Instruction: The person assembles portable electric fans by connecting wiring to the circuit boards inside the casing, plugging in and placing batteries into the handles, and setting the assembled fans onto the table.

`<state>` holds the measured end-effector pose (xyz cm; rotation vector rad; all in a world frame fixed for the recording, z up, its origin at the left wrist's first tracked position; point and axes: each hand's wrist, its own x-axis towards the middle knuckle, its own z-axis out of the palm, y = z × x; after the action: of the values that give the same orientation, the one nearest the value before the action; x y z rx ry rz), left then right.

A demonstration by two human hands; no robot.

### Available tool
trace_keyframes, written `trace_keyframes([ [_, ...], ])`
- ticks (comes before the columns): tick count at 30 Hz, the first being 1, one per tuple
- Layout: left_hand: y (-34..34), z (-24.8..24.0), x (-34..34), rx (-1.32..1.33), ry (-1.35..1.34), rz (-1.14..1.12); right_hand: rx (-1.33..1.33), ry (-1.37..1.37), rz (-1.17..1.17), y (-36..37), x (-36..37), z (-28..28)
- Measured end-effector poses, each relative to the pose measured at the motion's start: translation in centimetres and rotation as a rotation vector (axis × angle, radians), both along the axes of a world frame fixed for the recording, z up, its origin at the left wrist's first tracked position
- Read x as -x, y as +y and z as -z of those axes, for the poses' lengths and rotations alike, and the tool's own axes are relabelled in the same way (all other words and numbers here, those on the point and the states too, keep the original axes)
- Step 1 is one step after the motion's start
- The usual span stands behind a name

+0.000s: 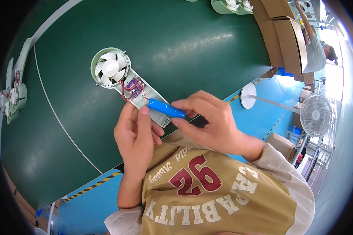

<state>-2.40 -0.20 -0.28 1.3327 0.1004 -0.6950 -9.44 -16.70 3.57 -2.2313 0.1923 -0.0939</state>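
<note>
A small handheld fan with its casing open (pixel 157 116) lies at a slant above the near edge of the green table. White blades (pixel 110 68) sit inside its round pale green head. Below them a purple circuit board (pixel 135 86) with red wires is exposed in the handle. My left hand (pixel 137 127) grips the handle from the left and below, thumb on top. Between the thumb and fingers of my right hand (pixel 210 121) is the end of a blue cylindrical battery (pixel 166 108), which lies slantwise over the handle's lower part. A wire runs from board to battery.
Around the work spreads the green tabletop (pixel 192 55). More opened fan parts (pixel 15 98) are at the far left, and other fan heads (pixel 231 6) at the top. Cardboard boxes (pixel 288 43) stand at the right edge, near a person (pixel 317 55) and a standing fan (pixel 315 115).
</note>
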Motion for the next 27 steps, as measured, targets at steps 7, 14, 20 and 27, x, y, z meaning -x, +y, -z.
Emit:
trace_keyframes([
  [7,0.4,0.1,0.1,0.008,-0.024,0.027,-0.229,0.145,0.105,0.4,-0.1,0.1],
  [14,-0.1,0.0,0.4,-0.001,-0.061,0.032,-0.328,0.14,0.203,0.8,0.2,0.3],
  [20,-0.2,0.2,0.6,0.001,-0.072,0.041,-0.419,0.072,0.262,1.5,0.5,0.9],
  [27,-0.2,0.4,0.6,0.001,-0.096,0.062,-0.419,-0.064,0.279,2.2,0.6,2.3],
])
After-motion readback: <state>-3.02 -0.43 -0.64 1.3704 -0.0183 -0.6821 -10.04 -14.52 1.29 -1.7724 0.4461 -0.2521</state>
